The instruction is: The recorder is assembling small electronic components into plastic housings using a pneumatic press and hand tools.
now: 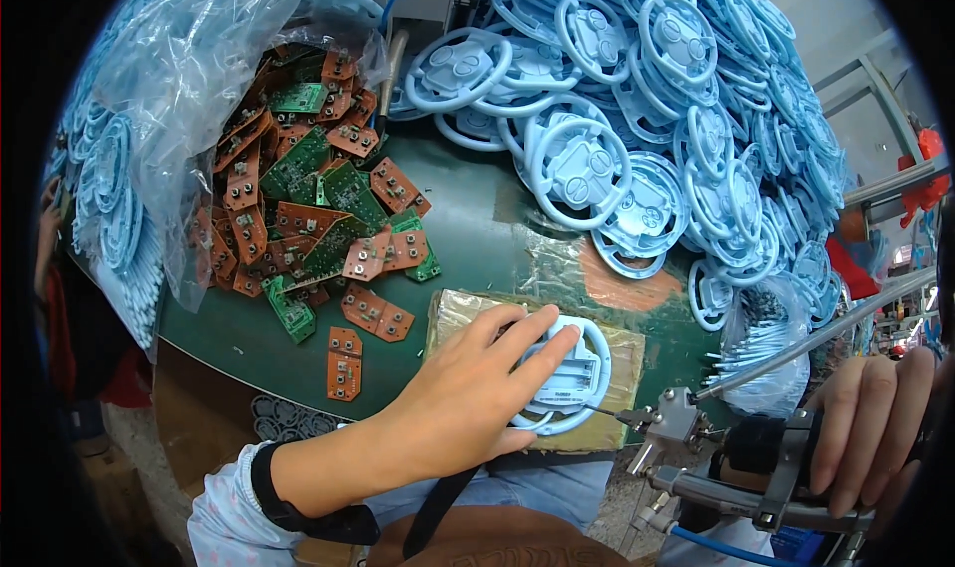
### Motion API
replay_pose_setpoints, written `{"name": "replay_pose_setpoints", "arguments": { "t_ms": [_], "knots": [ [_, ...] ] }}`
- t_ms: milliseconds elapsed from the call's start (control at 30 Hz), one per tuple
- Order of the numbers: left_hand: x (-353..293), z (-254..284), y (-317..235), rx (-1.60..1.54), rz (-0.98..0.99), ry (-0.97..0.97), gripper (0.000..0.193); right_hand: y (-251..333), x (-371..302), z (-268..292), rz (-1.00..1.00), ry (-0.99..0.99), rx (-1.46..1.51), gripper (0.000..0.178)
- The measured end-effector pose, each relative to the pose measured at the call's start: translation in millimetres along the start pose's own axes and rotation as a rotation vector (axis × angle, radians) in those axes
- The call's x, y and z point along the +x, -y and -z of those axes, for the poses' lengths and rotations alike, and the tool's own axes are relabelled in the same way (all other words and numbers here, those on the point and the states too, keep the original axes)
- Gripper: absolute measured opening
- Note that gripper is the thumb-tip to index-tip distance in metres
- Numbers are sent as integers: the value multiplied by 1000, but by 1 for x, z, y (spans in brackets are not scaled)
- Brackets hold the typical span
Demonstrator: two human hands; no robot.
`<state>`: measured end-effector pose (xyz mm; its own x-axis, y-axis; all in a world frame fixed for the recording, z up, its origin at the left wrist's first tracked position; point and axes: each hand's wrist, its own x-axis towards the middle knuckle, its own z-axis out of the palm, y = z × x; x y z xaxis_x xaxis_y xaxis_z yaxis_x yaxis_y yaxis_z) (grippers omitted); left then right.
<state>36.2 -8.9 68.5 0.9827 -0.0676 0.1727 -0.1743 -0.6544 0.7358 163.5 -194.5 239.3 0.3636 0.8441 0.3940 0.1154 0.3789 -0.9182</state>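
Note:
A light blue toy steering wheel (575,380) lies back side up on a taped pad (622,363) near me. My left hand (477,373) grips its left side, with fingers across the top and the thumb at the lower rim. At the right, my right hand (870,428) wraps round the black body of a power screwdriver (761,443) with a metal nose block. Its thin tip points left and ends at the wheel's lower right part; whether it touches cannot be made out.
Loose orange and green circuit boards (343,209) spill from a clear plastic bag (214,80) at left. Blue steering wheel shells (582,164) heap up at the back and right. A metal rod (826,330) slants over the right side, and a blue hose (731,552) runs below the screwdriver.

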Motion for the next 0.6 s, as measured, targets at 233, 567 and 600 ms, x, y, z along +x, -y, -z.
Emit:
{"name": "replay_pose_setpoints", "arguments": {
  "t_ms": [233, 567, 600],
  "knots": [
    [3, 2, -1, 23, 10, 33, 90, -12, -1, 6, 63, -3, -48, 50],
    [0, -6, 12, -77, 3, 9, 94, 2, 10, -31, -128, -330, -11, 64],
    [-1, -6, 10, -80, -2, 5, 94, 4, 11, -21, -105, -132, -25, 67]
  ]
}}
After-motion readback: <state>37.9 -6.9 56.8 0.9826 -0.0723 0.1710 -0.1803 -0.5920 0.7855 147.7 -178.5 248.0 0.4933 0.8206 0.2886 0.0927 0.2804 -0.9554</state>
